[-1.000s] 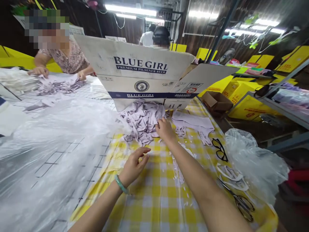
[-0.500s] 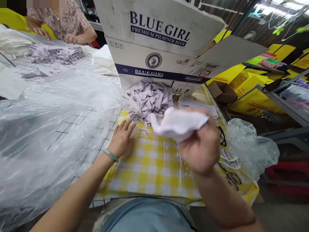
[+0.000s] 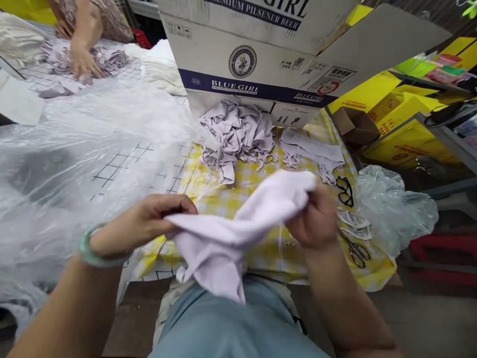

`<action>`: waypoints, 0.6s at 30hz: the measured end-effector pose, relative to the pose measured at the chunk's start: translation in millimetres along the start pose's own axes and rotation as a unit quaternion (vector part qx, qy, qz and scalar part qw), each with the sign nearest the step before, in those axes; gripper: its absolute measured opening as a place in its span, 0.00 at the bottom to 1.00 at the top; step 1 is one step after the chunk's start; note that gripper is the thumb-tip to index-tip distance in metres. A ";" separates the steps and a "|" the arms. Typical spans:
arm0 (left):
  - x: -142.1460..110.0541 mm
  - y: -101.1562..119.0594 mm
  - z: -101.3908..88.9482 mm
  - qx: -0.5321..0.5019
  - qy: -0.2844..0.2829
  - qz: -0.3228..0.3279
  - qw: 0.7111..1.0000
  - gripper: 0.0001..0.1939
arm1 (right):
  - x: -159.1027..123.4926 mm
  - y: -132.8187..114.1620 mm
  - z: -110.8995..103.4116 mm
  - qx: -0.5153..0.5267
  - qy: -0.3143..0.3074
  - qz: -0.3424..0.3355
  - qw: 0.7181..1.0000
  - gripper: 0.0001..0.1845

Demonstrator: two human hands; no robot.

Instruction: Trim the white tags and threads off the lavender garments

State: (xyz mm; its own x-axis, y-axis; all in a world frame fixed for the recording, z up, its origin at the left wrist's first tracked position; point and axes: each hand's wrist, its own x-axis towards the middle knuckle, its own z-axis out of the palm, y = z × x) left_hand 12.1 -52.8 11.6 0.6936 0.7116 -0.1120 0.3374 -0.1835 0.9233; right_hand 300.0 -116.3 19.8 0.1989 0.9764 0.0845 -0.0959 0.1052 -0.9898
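Note:
A pale lilac piece of fabric [image 3: 223,233] is stretched between my hands above the table's near edge, slightly blurred. My left hand [image 3: 149,219], with a green bangle on its wrist, pinches one end. The other end is gripped by my right hand [image 3: 315,216], its fingers curled round the cloth. A loose part of the fabric hangs down over my lap. Beyond it, a heap of similar lilac fabric pieces [image 3: 238,132] lies against the cardboard box. More lilac fabric [image 3: 311,146] lies spread flat to the right of that heap.
A big white beer carton [image 3: 238,64] stands at the back. Clear plastic sheeting [image 3: 149,117] covers the left side. Scissors [image 3: 356,248], black-framed glasses [image 3: 345,191] and a clear plastic bag [image 3: 395,209] lie at the right edge. Across the table, a co-worker's hand [image 3: 84,62] touches lilac fabric.
My left hand has risen off the tablecloth and taken hold of the fabric. The cloth now spreads between both hands. The co-worker's arm has reached forward, and my view has tilted down.

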 end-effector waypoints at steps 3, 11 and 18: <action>6.3 -39.3 -2.2 0.120 0.111 -0.095 0.982 0.15 | 23.7 60.1 -10.1 -0.086 -0.027 0.087 0.992 0.15; -4.1 -77.3 55.6 0.328 0.228 0.035 0.916 0.11 | -29.4 110.7 7.1 -0.382 -0.070 -0.048 0.920 0.05; 23.1 -80.2 70.1 0.375 0.158 0.052 0.912 0.15 | -11.5 108.3 39.8 -0.559 -0.120 -0.110 0.813 0.07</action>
State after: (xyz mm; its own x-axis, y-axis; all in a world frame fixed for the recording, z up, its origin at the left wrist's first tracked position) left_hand 45.7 -69.3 -90.7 0.5691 0.8016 0.1831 0.7024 -0.5897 0.3987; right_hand 248.5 -108.5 -83.8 -0.1173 0.9798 0.1620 0.8889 0.1763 -0.4228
